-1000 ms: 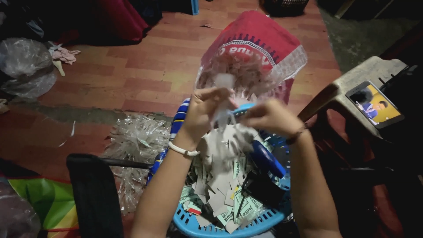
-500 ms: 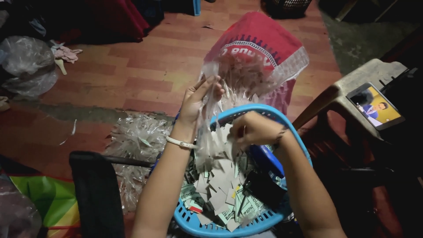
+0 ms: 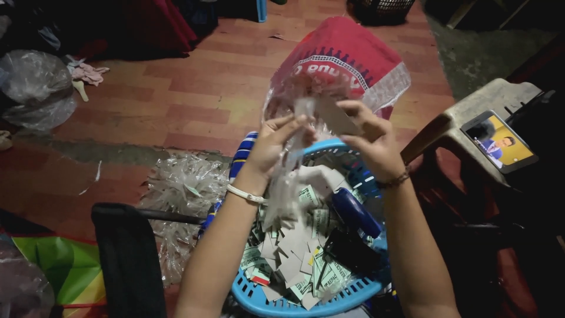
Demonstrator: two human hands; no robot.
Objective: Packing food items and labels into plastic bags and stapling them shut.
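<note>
Mid-step: feeding grey card piece (image 3: 332, 115) into clear plastic sleeve (image 3: 288, 171), both raised above blue basket (image 3: 294, 297); left hand (image 3: 273, 144) pinching sleeve, right hand (image 3: 368, 138) pinching card; likely needs sleeve mouth opened; sleeve thin, crinkled, floppy; basket full of similar printed cards (image 3: 294, 259)

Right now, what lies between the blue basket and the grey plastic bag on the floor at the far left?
In the head view, a heap of clear plastic wrappers and bare red floor lie between blue basket and grey bag.

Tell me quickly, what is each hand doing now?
Left hand: closed on a clear plastic strip that hangs over the blue basket.
Right hand: closed on a small card piece.
</note>
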